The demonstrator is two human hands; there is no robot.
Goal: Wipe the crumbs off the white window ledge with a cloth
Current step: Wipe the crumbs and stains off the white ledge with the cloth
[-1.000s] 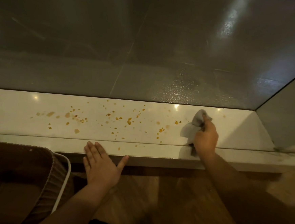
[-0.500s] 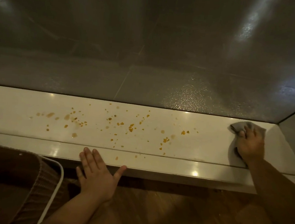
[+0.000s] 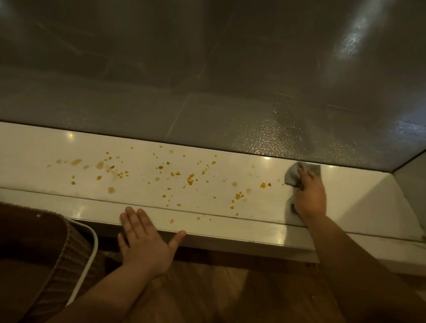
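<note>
Widely, crumbs [image 3: 190, 178] dot white ledge [image 3: 27, 169]; right hand [image 3: 309, 197] grips cloth [image 3: 292, 176]; left hand [image 3: 146, 245] flat.

Both arms were extended.
Left hand [image 3: 147, 242] was held flat, thumb splayed; right hand [image 3: 309, 197] was curled over a grey cloth [image 3: 292, 176].

On the white ledge [image 3: 29, 152] — grey cloth [image 3: 292, 176] under right hand [image 3: 309, 197], orange crumbs [image 3: 190, 178] beside, left hand [image 3: 147, 242] flat at edge.
</note>
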